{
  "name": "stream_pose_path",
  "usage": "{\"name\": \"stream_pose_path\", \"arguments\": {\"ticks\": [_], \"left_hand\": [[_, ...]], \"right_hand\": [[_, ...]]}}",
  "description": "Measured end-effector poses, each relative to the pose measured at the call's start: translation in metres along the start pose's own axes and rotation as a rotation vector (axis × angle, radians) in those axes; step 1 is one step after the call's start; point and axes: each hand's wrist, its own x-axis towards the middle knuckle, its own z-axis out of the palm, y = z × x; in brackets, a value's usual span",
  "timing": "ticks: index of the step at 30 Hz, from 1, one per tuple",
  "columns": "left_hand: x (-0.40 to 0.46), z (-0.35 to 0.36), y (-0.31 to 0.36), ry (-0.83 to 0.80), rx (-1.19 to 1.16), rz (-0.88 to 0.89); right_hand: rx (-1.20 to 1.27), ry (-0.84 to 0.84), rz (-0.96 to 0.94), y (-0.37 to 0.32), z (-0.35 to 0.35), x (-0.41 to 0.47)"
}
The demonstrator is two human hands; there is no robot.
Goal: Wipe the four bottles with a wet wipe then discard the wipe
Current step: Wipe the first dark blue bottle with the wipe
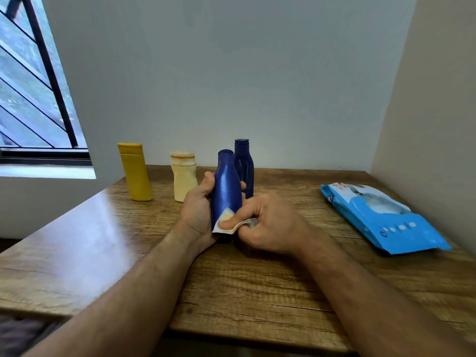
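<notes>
Wiping 1 of 4 bottles
L hand (198, 210) grips near blue bottle (226, 191); R hand (268, 222) pinches wet wipe (226, 222) on it. Wipe looks soiled; discard still left.

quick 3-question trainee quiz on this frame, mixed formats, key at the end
1. True or false: the left hand grips the nearer dark blue plastic bottle.
2. Which item does the right hand press against that bottle's lower part?
A. crumpled white wet wipe
B. light blue wipes pack
C. tall yellow plastic bottle
3. Fill in: the short cream plastic bottle stands on the wooden ____.

Key: 1 true; 2 A; 3 table.
</notes>
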Motion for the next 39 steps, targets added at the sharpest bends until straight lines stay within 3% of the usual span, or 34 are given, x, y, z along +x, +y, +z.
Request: {"name": "stream_pose_path", "arguments": {"ticks": [4, 10, 16, 18, 24, 29, 34, 39], "left_hand": [[0.002, -0.002, -0.003, 0.008, 0.006, -0.030], [-0.004, 0.001, 0.000, -0.061, 0.045, -0.082], [0.002, -0.004, 0.003, 0.002, -0.057, -0.008], [0.000, -0.005, 0.003, -0.019, -0.035, -0.011], [-0.009, -0.001, 0.000, -0.154, 0.071, -0.074], [-0.011, 0.001, -0.002, -0.172, 0.113, -0.042], [-0.011, -0.002, 0.000, -0.207, -0.022, -0.015], [-0.014, -0.003, 0.000, -0.263, 0.108, -0.020]], "right_hand": [[0.008, 0.008, 0.000, 0.000, 0.000, -0.002], [-0.203, 0.343, -0.003, -0.003, -0.003, 0.003], [0.099, 0.017, -0.003, -0.002, 0.001, -0.003], [0.057, 0.064, -0.005, -0.002, 0.001, -0.002], [-0.122, 0.462, -0.046, 0.000, -0.001, 0.002], [-0.190, 0.471, -0.051, 0.002, -0.005, 0.001], [-0.130, 0.296, -0.124, 0.002, -0.003, -0.004], [-0.178, 0.531, -0.100, 0.002, -0.004, 0.000]]}}
